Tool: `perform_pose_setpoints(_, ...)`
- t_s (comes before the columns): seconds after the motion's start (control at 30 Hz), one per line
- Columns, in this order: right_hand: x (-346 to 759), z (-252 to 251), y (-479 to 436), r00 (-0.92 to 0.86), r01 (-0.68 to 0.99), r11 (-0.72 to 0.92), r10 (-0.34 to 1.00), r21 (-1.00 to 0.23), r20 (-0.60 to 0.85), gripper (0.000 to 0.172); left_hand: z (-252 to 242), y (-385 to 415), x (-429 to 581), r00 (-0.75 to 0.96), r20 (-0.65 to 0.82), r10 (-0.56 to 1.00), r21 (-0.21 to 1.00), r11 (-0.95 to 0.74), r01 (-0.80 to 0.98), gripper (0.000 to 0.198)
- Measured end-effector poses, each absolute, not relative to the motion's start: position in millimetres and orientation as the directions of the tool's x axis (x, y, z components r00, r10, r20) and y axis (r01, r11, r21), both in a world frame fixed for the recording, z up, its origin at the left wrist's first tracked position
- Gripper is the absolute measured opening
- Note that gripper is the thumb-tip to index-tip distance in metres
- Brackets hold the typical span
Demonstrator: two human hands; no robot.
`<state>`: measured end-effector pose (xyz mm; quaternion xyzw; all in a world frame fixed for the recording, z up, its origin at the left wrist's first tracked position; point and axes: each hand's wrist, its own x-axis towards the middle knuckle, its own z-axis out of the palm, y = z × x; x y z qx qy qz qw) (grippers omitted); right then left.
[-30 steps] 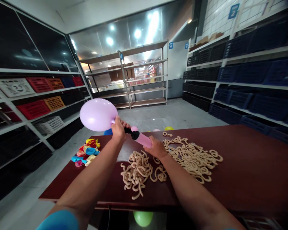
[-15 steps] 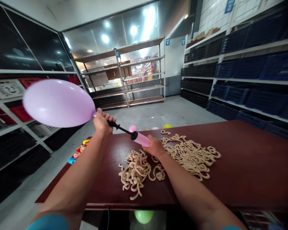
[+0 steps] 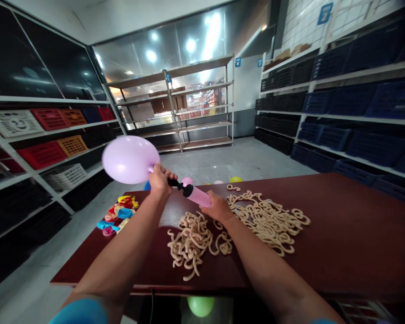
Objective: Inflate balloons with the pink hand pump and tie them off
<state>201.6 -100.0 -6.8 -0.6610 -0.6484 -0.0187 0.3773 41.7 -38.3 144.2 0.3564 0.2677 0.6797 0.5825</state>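
Observation:
My left hand (image 3: 161, 179) is closed round the black end of a balloon pump and the neck of an inflated light purple balloon (image 3: 131, 159). Its fingers hide where the balloon meets the pump. On the pump's pink barrel (image 3: 199, 196), my right hand (image 3: 219, 207) is wrapped at the other end. Only a short stretch of black rod shows between the two parts. Beneath the hands, a tangled pile of beige cord-like pieces (image 3: 191, 240) lies on the dark red table (image 3: 344, 225), with a wider spread of them (image 3: 266, 220) to the right.
Limp, uninflated balloons (image 3: 124, 212) lie in a heap at the table's left. A yellow balloon (image 3: 235, 179) and others show beyond the far edge; a green balloon (image 3: 200, 306) is below the near edge. Shelves with crates (image 3: 49, 119) stand along both sides.
My left hand has moved right and slightly down toward my right hand, shortening the exposed pump rod. The purple balloon came along and looks smaller in view. My right hand has stayed put.

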Motion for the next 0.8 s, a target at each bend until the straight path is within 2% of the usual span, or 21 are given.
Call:
perform_pose_setpoints(0.17, 202.4, -7.4, -98.2, 0.161, 0.859, 0.148, 0.83, -0.489, 0.534, 0.034, 191.0, -36.1, 7.9, -0.119, 0.258, 0.959, 0.764, -0.277, -0.583, 0.041)
perform_pose_setpoints(0.3, 202.6, -10.2, -97.4, 0.168, 0.865, 0.133, 0.831, -0.483, 0.531, 0.033, 202.4, -36.0, -1.6, -0.11, 0.282, 0.953, 0.768, -0.293, -0.569, 0.043)
perform_pose_setpoints(0.5, 201.1, -12.8, -97.9, 0.137, 0.888, 0.119, 0.854, -0.444, 0.502, 0.034, 166.5, -33.1, 19.9, -0.124, 0.198, 0.972, 0.779, -0.233, -0.582, 0.041)
perform_pose_setpoints(0.67, 200.4, -11.6, -99.2, 0.15, 0.894, 0.078, 0.876, -0.44, 0.459, 0.036, 126.2, -39.9, 54.9, -0.07, 0.134, 0.989, 0.79, -0.149, -0.594, 0.04)
perform_pose_setpoints(0.8, 202.1, -9.6, -100.3, 0.16, 0.89, 0.079, 0.867, -0.449, 0.471, 0.037, 117.2, -45.0, 65.6, -0.041, 0.119, 0.992, 0.794, -0.12, -0.596, 0.04)
